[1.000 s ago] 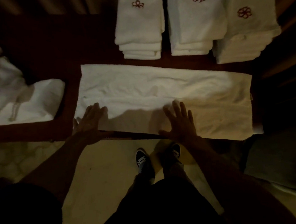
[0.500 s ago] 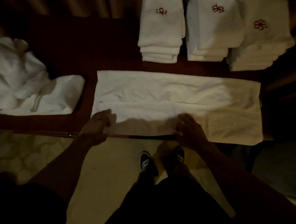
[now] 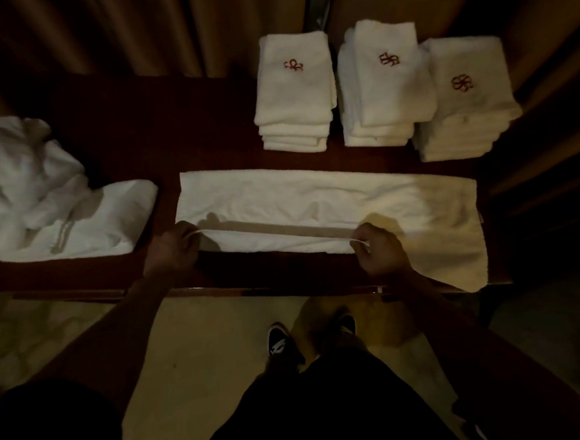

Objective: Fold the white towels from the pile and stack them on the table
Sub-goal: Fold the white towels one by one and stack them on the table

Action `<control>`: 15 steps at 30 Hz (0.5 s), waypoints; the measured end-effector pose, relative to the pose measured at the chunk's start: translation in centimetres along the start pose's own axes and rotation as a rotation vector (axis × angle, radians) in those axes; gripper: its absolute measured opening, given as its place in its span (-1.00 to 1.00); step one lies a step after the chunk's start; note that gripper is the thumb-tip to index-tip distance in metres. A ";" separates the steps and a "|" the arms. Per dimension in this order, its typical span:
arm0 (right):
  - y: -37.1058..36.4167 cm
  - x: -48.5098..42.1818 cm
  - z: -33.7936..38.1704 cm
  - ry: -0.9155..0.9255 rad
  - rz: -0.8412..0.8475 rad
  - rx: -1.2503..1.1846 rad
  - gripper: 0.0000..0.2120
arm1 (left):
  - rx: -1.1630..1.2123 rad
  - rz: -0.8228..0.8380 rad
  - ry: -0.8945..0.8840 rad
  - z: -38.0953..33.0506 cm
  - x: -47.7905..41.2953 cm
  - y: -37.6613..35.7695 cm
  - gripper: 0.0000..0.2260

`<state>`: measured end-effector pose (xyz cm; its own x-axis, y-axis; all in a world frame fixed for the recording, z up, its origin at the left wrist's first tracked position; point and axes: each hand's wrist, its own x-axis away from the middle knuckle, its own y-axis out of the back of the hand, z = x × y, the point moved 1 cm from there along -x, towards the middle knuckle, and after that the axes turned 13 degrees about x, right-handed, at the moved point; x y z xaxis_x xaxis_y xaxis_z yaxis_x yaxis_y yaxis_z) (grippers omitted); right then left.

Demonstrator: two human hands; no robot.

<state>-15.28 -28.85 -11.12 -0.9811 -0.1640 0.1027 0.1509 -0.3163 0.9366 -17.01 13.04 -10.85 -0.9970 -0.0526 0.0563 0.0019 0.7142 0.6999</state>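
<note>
Towel [image 3: 331,196] is lying flat and lengthwise on the dark table [image 3: 189,123], w/ its right end drooping over the near edge. Three folded stacks [image 3: 293,92] are sitting at back right, so a good part of the job looks done. An unfolded pile [image 3: 40,196] is waiting at left, so more remain. Left hand [image 3: 172,250] is pinching the near-left corner and right hand [image 3: 381,251] is pinching the near hem approx. mid-length. Both arms are reaching fwd and raising that hem, prob. starting a lengthwise fold.
</note>
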 end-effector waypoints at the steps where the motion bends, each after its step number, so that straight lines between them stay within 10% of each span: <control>1: 0.4 -0.3 -0.1 0.003 -0.004 0.004 -0.80 | 0.015 -0.007 -0.016 -0.4 -0.4 0.1 -0.75; 15: 3.0 -9.0 0.2 -0.076 -0.050 0.108 -0.96 | 0.085 -0.073 0.084 -3.8 -8.0 1.6 -0.77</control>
<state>-6.07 -28.11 -9.17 -0.9941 -0.0777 0.0763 0.0917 -0.2190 0.9714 -8.74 11.89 -7.47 -0.9842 -0.1627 0.0695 -0.0807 0.7625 0.6420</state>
